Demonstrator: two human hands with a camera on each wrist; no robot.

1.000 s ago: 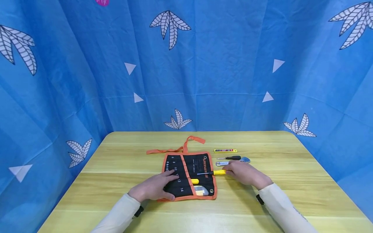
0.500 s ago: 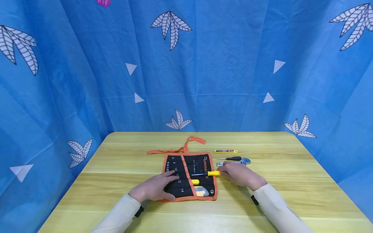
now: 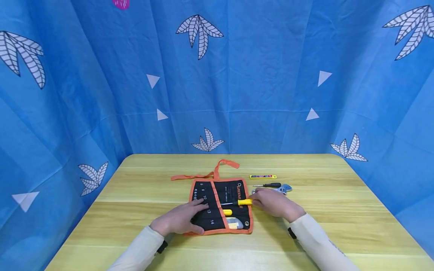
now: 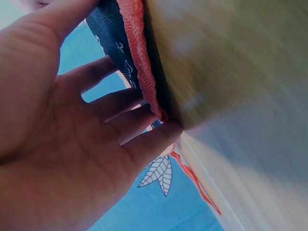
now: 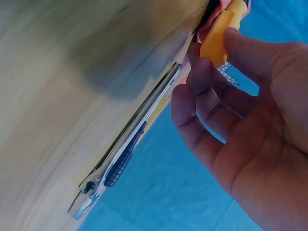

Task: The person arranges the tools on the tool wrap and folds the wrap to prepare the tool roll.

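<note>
A black tool pouch (image 3: 222, 187) with orange edging lies unfolded on the table, numbers printed on its pocket panel. My left hand (image 3: 181, 217) rests on the pouch's left side with fingers spread; in the left wrist view its fingertips meet the orange edge. Thumb and fingers of my right hand (image 3: 276, 203) pinch the yellow handle of a screwdriver (image 3: 245, 202). The shaft points left, its tip at the orange pocket edge. The right wrist view shows the handle end (image 5: 216, 45) between thumb and fingers. Below it, a yellow handle (image 3: 227, 212) and a utility knife (image 3: 234, 223) stick out of pockets.
Right of the pouch lie an adjustable wrench (image 3: 286, 188), partly behind my right hand, a small black-handled screwdriver (image 3: 272, 185) and a flat yellow case (image 3: 263, 177). Orange ties (image 3: 225, 162) trail behind the pouch. A blue curtain (image 3: 264, 75) hangs around the wooden table (image 3: 152, 165).
My right hand has moved left with the yellow screwdriver, bringing its tip from the middle of the pouch's right half to the pocket edge. The left hand has stayed put.
</note>
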